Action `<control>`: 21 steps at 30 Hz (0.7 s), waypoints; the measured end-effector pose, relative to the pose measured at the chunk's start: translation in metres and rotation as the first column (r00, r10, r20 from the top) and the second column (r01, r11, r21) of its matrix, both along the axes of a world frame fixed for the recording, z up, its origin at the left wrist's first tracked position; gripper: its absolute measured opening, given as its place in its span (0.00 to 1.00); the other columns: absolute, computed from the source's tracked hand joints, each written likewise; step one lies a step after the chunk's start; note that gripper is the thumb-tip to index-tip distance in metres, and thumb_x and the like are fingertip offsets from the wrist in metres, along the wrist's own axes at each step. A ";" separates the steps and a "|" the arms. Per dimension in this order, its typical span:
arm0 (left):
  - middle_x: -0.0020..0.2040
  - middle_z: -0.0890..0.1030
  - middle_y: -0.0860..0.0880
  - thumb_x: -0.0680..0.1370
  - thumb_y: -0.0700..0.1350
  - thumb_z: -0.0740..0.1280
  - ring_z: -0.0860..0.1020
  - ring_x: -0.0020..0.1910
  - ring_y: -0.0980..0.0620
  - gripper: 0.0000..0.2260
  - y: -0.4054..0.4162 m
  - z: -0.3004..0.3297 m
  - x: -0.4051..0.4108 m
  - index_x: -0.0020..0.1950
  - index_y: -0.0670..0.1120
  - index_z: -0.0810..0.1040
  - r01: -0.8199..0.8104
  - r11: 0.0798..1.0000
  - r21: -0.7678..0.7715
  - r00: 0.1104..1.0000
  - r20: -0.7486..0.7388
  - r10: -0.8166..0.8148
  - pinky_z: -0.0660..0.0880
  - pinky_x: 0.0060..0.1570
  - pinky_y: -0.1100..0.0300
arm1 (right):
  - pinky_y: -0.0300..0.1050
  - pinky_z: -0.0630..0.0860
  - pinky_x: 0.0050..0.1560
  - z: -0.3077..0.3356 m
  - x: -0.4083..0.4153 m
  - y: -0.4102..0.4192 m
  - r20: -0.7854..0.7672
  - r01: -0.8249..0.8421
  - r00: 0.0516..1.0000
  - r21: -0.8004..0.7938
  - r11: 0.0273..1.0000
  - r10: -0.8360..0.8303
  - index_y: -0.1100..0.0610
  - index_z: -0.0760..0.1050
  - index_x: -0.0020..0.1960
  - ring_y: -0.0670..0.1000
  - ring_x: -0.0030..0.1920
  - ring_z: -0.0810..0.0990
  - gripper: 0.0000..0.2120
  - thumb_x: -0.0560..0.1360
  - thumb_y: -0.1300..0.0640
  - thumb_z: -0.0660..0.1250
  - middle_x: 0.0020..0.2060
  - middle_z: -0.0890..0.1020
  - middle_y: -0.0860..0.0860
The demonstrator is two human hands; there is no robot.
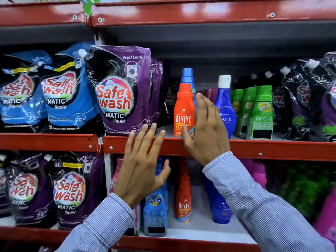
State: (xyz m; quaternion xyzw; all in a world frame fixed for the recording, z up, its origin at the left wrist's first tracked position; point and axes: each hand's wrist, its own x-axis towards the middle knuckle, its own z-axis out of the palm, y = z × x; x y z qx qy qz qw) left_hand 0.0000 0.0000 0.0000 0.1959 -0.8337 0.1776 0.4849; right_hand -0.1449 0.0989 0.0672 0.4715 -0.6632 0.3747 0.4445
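An orange Revive bottle (184,110) stands upright at the front of the middle red shelf (272,150), with a taller blue-capped bottle (187,75) right behind it. My right hand (205,130) is raised just right of the orange bottle, fingers straight and spread; the thumb lies in front of the bottle's lower label, and I cannot tell whether it touches. My left hand (141,166) is held up with spread fingers in front of the shelf lip, below a purple Safewash pouch (120,91). Neither hand holds anything.
Blue Safewash pouches (61,95) fill the left of the middle shelf. A blue Ujala bottle (224,106), green bottles (261,113) and dark pouches (307,99) stand to the right. The lower shelf carries purple pouches (71,191), blue bottles (154,202) and another Revive bottle (184,197).
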 end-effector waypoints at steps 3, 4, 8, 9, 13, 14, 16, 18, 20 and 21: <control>0.79 0.65 0.41 0.73 0.54 0.66 0.60 0.79 0.43 0.35 -0.009 -0.007 -0.005 0.77 0.44 0.63 0.011 1.000 0.024 0.998 0.062 -0.013 0.61 0.76 0.37 | 0.52 0.70 0.65 0.006 0.009 -0.017 0.080 0.007 0.997 -0.031 0.999 -0.005 0.65 0.56 0.75 0.61 0.66 0.71 0.40 0.70 0.48 0.67 0.69 0.69 0.61; 0.79 0.64 0.41 0.73 0.54 0.66 0.59 0.80 0.43 0.35 -0.013 -0.011 -0.006 0.78 0.44 0.62 0.012 1.000 0.023 0.997 0.078 -0.014 0.60 0.76 0.37 | 0.53 0.72 0.62 0.009 0.014 -0.021 0.118 0.038 0.992 -0.015 0.999 -0.035 0.65 0.55 0.75 0.61 0.64 0.72 0.41 0.70 0.47 0.67 0.69 0.69 0.61; 0.78 0.65 0.41 0.72 0.51 0.68 0.57 0.80 0.42 0.37 -0.023 -0.018 -0.010 0.78 0.43 0.60 0.024 1.000 0.010 0.997 0.072 -0.024 0.56 0.78 0.37 | 0.54 0.75 0.55 0.016 0.018 -0.037 0.207 0.155 0.966 0.007 0.988 -0.153 0.64 0.53 0.75 0.60 0.61 0.72 0.47 0.69 0.41 0.71 0.67 0.69 0.59; 0.78 0.65 0.41 0.72 0.51 0.69 0.57 0.80 0.42 0.37 -0.024 -0.019 -0.010 0.79 0.43 0.60 0.026 1.000 0.007 0.997 0.067 -0.026 0.56 0.78 0.37 | 0.54 0.75 0.54 0.017 0.018 -0.039 0.232 0.174 0.958 0.010 0.985 -0.172 0.63 0.53 0.75 0.60 0.61 0.73 0.47 0.69 0.41 0.72 0.66 0.69 0.58; 0.76 0.67 0.41 0.72 0.51 0.70 0.59 0.79 0.41 0.38 -0.025 -0.020 -0.012 0.79 0.44 0.59 0.038 0.999 0.011 0.998 0.052 -0.039 0.56 0.78 0.37 | 0.54 0.76 0.50 0.019 0.013 -0.045 0.273 0.158 0.951 -0.031 0.987 -0.144 0.61 0.58 0.72 0.61 0.57 0.77 0.42 0.67 0.45 0.74 0.62 0.72 0.58; 0.76 0.67 0.41 0.72 0.51 0.70 0.59 0.79 0.41 0.38 -0.026 -0.021 -0.013 0.79 0.44 0.59 0.038 0.999 0.009 0.998 0.050 -0.039 0.56 0.78 0.37 | 0.54 0.76 0.50 0.020 0.012 -0.044 0.271 0.138 0.955 -0.055 0.989 -0.118 0.60 0.59 0.71 0.62 0.57 0.78 0.41 0.67 0.46 0.73 0.62 0.72 0.58; 0.76 0.67 0.41 0.71 0.51 0.70 0.59 0.79 0.41 0.39 -0.026 -0.021 -0.013 0.79 0.44 0.59 0.034 0.999 0.005 0.999 0.041 -0.035 0.55 0.78 0.37 | 0.55 0.75 0.52 0.024 0.011 -0.038 0.272 0.091 0.961 -0.132 0.987 -0.053 0.59 0.60 0.72 0.62 0.57 0.78 0.40 0.67 0.47 0.72 0.63 0.73 0.57; 0.76 0.67 0.41 0.72 0.51 0.69 0.59 0.79 0.42 0.39 -0.025 -0.022 -0.014 0.79 0.44 0.58 0.035 0.999 0.014 0.999 0.035 -0.035 0.54 0.78 0.37 | 0.55 0.75 0.54 0.031 0.015 -0.026 0.247 0.047 0.969 -0.245 0.968 0.016 0.59 0.60 0.73 0.61 0.59 0.77 0.41 0.66 0.46 0.72 0.65 0.73 0.56; 0.76 0.66 0.41 0.73 0.51 0.69 0.59 0.79 0.41 0.38 -0.025 -0.023 -0.015 0.79 0.45 0.58 0.042 0.999 0.019 0.999 0.021 -0.042 0.53 0.79 0.37 | 0.50 0.74 0.57 0.035 0.022 -0.010 0.196 -0.002 0.978 -0.338 0.941 0.073 0.58 0.61 0.74 0.57 0.61 0.77 0.41 0.66 0.45 0.72 0.65 0.73 0.55; 0.76 0.66 0.40 0.73 0.51 0.68 0.59 0.79 0.41 0.38 -0.025 -0.023 -0.016 0.79 0.44 0.58 0.043 0.999 0.022 0.999 0.012 -0.043 0.53 0.79 0.37 | 0.47 0.72 0.58 0.035 0.025 -0.002 0.169 -0.022 0.982 -0.364 0.931 0.090 0.58 0.62 0.73 0.56 0.61 0.77 0.41 0.66 0.45 0.72 0.65 0.74 0.54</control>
